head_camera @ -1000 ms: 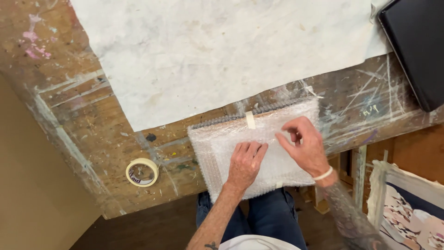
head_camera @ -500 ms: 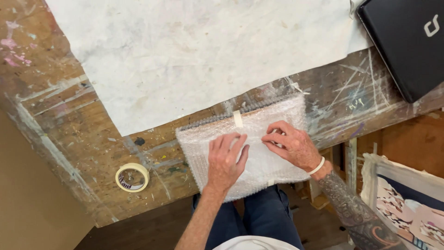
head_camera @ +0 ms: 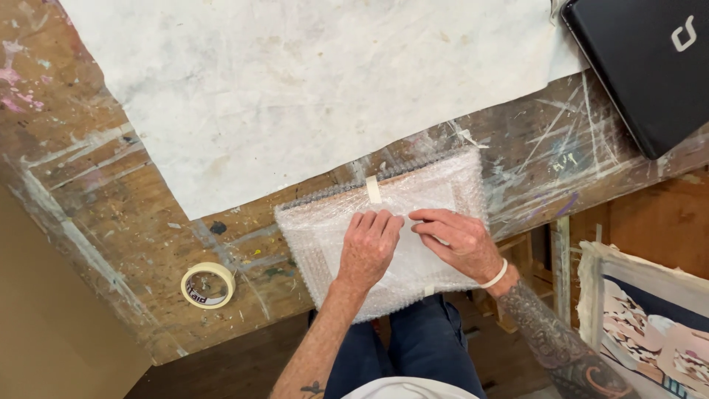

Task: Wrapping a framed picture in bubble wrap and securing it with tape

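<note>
Paint-scarred wooden workbench (head_camera: 118, 214) spans view. Large white sheet (head_camera: 310, 89) covers far half. Black laptop (head_camera: 650, 66) at far right corner. Bubble-wrapped spiral pad (head_camera: 317, 229) lies at near edge, tape strip (head_camera: 374, 190) over its far side. Left hand (head_camera: 368, 247) flat, open, pressing wrap. Right hand (head_camera: 456, 240) beside it, fingers extended on wrap. Masking tape roll (head_camera: 207, 285) left, well apart.

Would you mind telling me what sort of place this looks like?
Probably an art studio or workshop: a paint-spattered wooden workbench, a roll of masking tape, and a painted canvas leaning nearby.
</note>
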